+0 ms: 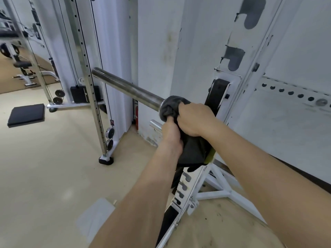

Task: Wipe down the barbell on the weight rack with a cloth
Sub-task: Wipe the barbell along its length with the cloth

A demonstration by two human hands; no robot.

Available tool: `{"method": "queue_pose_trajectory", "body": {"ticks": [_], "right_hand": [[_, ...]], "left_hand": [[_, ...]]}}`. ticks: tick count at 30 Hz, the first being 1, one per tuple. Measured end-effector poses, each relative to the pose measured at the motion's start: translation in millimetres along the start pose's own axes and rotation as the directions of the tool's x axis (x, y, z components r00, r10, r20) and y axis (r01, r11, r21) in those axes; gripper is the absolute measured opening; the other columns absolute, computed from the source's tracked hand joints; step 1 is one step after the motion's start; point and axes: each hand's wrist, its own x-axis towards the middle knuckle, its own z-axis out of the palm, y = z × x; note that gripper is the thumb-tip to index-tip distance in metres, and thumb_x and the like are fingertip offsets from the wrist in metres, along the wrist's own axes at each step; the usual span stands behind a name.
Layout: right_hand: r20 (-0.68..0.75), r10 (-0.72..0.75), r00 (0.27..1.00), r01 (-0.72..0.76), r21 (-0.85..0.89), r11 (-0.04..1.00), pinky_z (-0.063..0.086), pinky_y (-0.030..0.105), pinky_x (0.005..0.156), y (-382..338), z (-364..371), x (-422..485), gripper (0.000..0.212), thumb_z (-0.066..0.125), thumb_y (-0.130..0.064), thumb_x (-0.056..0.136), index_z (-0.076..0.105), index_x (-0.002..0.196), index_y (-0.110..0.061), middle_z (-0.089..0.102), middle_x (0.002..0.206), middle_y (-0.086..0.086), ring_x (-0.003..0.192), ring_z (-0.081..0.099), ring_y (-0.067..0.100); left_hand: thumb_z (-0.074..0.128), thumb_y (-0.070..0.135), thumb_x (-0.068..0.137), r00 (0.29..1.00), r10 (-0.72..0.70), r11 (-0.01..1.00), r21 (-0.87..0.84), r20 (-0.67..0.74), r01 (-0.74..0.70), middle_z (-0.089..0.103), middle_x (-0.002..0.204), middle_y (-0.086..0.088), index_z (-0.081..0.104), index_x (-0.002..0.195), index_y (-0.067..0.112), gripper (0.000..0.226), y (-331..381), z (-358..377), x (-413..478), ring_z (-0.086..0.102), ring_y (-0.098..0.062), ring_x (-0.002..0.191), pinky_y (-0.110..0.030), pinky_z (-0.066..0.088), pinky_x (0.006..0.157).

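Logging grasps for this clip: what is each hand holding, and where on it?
Both grip the dark grey cloth: right hand on the bunch wrapped round the steel barbell, left hand on the fold just beneath.

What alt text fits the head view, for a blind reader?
Two hands grip a dark grey cloth bunched around a steel barbell beside a white weight rack, right hand above, left hand below. The bare bar end points toward a cable machine.

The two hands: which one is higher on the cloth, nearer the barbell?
The right hand: it grips the cloth against the barbell, while the left hand holds the cloth lower down.
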Motion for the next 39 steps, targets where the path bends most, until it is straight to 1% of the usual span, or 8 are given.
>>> {"method": "queue_pose_trajectory", "body": {"ticks": [8, 15, 21, 24, 26, 31, 36, 39], "right_hand": [[-0.135, -0.042, 0.990, 0.038, -0.031, 0.999, 0.027, 0.034, 0.053, 3, -10, -53, 0.018, 0.032, -0.026, 0.103, 0.041, 0.090, -0.016, 0.046, 0.070, 0.001, 0.055, 0.037, 0.020], [0.032, 0.037, 0.999, -0.044, 0.271, 0.962, 0.044, 0.042, 0.098, -4, 7, -10, 0.045, 0.033, -0.032, 0.105, 0.042, 0.142, -0.009, 0.051, 0.144, 0.010, 0.127, 0.052, 0.028], [-0.148, 0.040, 0.988, 0.013, 0.344, 0.939, 0.043, 0.036, 0.070, 16, 12, -43, 0.028, 0.037, -0.038, 0.103, 0.058, 0.105, -0.020, 0.066, 0.094, 0.002, 0.083, 0.059, 0.023], [-0.252, 0.053, 0.966, 0.031, 0.318, 0.948, 0.046, 0.038, 0.065, 30, 18, -75, 0.026, 0.039, -0.036, 0.105, 0.056, 0.104, -0.017, 0.064, 0.084, 0.004, 0.075, 0.060, 0.027], [-0.321, 0.055, 0.945, 0.031, 0.257, 0.966, 0.042, 0.034, 0.057, 37, 19, -89, 0.026, 0.041, -0.034, 0.105, 0.059, 0.105, -0.015, 0.062, 0.075, 0.004, 0.065, 0.059, 0.028], [-0.469, 0.102, 0.877, -0.024, 0.170, 0.985, 0.034, 0.027, 0.056, 59, 17, -136, 0.028, 0.066, -0.020, 0.091, 0.054, 0.065, -0.018, 0.037, 0.049, -0.005, 0.041, 0.039, 0.019], [-0.563, 0.159, 0.811, -0.090, 0.148, 0.985, 0.051, 0.040, 0.080, 81, 34, -197, 0.024, 0.051, -0.023, 0.093, 0.064, 0.075, -0.015, 0.065, 0.063, 0.002, 0.055, 0.058, 0.024], [-0.499, 0.073, 0.863, -0.033, 0.088, 0.996, 0.051, 0.041, 0.091, 69, 48, -192, 0.021, 0.056, -0.020, 0.097, 0.071, 0.109, -0.013, 0.074, 0.103, 0.005, 0.097, 0.069, 0.025]], "left_hand": [[0.045, 0.008, 0.097, 0.986, 0.164, 0.957, 0.239, 0.008, -0.161, 0.068, 0.078, -0.008, 0.067, 0.089, 0.010, 0.023, 0, -22, -24, 0.063, -0.019, 0.074, -0.028, 0.052, 0.063], [0.038, 0.021, 0.102, 0.998, 0.019, 1.000, -0.019, 0.054, -0.018, 0.070, 0.091, -0.013, 0.066, 0.097, 0.011, 0.030, 6, 6, -7, 0.064, -0.027, 0.091, -0.039, 0.052, 0.081], [0.045, 0.029, 0.097, 0.988, 0.152, 0.931, 0.335, 0.013, -0.147, 0.073, 0.098, -0.015, 0.068, 0.101, 0.014, 0.027, -8, -8, -22, 0.067, -0.030, 0.098, -0.049, 0.054, 0.092], [0.043, 0.029, 0.098, 0.929, 0.358, 0.682, 0.655, 0.090, -0.326, 0.067, 0.094, -0.007, 0.064, 0.093, 0.016, 0.025, -10, -6, -42, 0.061, -0.019, 0.087, -0.035, 0.049, 0.077], [0.040, 0.026, 0.099, 0.846, 0.482, 0.363, 0.827, 0.228, -0.429, 0.061, 0.082, -0.001, 0.059, 0.084, 0.015, 0.026, -7, 0, -56, 0.056, -0.017, 0.076, -0.033, 0.041, 0.066], [0.044, 0.029, 0.094, 0.650, 0.388, -0.380, 0.756, 0.653, -0.533, 0.051, 0.070, 0.003, 0.049, 0.075, 0.019, 0.022, -9, 28, -66, 0.051, -0.021, 0.066, -0.033, 0.033, 0.057], [0.043, 0.039, 0.093, 0.495, 0.060, -0.477, 0.461, 0.867, -0.748, 0.058, 0.077, 0.007, 0.052, 0.082, 0.027, 0.019, -23, 35, -67, 0.056, -0.019, 0.072, -0.036, 0.047, 0.063], [0.045, 0.041, 0.091, 0.525, 0.108, -0.661, 0.455, 0.844, -0.597, 0.070, 0.094, 0.000, 0.061, 0.106, 0.028, 0.026, 2, 15, -49, 0.062, -0.026, 0.089, -0.036, 0.046, 0.068]]}}
